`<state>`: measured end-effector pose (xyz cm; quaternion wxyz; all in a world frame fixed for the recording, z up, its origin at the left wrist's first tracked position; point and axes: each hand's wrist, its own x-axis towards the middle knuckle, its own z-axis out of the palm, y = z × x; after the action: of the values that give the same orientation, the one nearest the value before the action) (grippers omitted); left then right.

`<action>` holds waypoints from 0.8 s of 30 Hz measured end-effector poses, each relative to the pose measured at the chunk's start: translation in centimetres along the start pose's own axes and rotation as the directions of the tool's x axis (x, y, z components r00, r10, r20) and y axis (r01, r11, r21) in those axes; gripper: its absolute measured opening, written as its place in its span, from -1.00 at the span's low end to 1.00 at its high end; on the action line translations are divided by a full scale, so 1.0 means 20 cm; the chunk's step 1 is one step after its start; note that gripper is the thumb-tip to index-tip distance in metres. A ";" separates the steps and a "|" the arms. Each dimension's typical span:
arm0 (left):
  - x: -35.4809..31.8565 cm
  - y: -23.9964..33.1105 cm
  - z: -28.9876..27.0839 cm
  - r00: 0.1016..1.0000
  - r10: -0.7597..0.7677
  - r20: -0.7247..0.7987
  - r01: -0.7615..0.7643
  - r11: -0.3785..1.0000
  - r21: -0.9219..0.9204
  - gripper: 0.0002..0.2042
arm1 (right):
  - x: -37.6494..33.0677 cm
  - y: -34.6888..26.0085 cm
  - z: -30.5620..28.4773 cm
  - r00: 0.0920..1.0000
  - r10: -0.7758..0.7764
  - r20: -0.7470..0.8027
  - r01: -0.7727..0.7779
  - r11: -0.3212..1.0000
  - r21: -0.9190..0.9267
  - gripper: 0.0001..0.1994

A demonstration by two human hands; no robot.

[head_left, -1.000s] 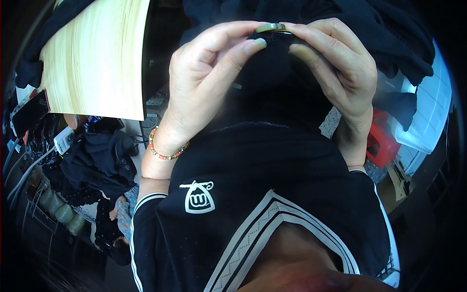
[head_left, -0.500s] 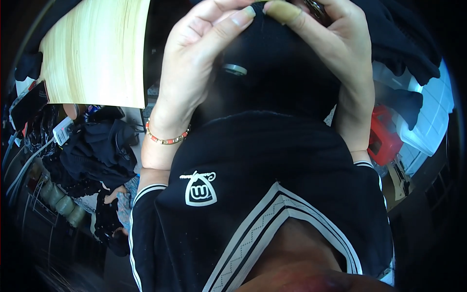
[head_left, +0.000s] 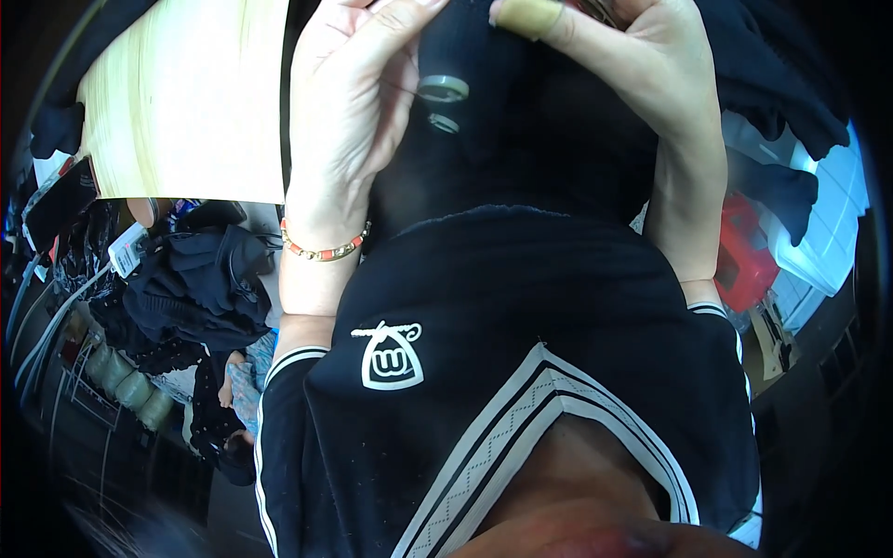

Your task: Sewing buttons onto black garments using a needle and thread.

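Held up close before the person's chest, a black garment (head_left: pixel 539 139) with two metal snap buttons (head_left: pixel 443 89) hangs between both hands, the left hand (head_left: pixel 349 102) and the right hand (head_left: pixel 633 74) each pinching its upper edge beside a pale wooden board (head_left: pixel 186 102).

Dark clothes pile (head_left: pixel 191 279) (left) obstructing

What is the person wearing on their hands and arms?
The left hand has a thin bracelet of orange and gold beads round the wrist. A tan plaster wraps one finger of the right hand. Both arms come out of short black sleeves edged with thin white stripes.
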<state>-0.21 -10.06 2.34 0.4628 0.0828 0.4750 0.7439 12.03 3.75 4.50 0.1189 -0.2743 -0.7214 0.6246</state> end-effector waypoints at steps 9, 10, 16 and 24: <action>-0.04 -0.04 -0.17 0.969 -0.047 0.243 -0.031 0.950 0.310 -0.46 | 0.14 0.13 0.02 0.912 -0.366 -0.186 0.348 0.450 0.822 -0.93; -0.06 -0.04 -0.15 0.974 -0.024 0.225 -0.056 0.938 0.343 -0.43 | 0.12 0.12 -0.01 0.945 -0.273 -0.182 0.328 0.784 0.527 -0.92; -0.13 0.00 0.00 0.994 0.090 0.069 -0.111 0.902 0.418 -0.57 | 0.09 0.07 -0.05 0.983 -0.084 -0.162 0.089 0.996 0.021 -0.89; -0.07 0.01 -0.08 0.922 0.079 0.380 -0.212 0.922 0.325 -0.57 | -0.07 -0.07 -0.04 0.877 -0.443 -0.186 0.337 0.843 -0.420 -0.56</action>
<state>-0.44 -12.21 2.14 0.4612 0.3364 0.5026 0.6493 13.38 3.57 6.19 0.2894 -0.2220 -0.8441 0.3930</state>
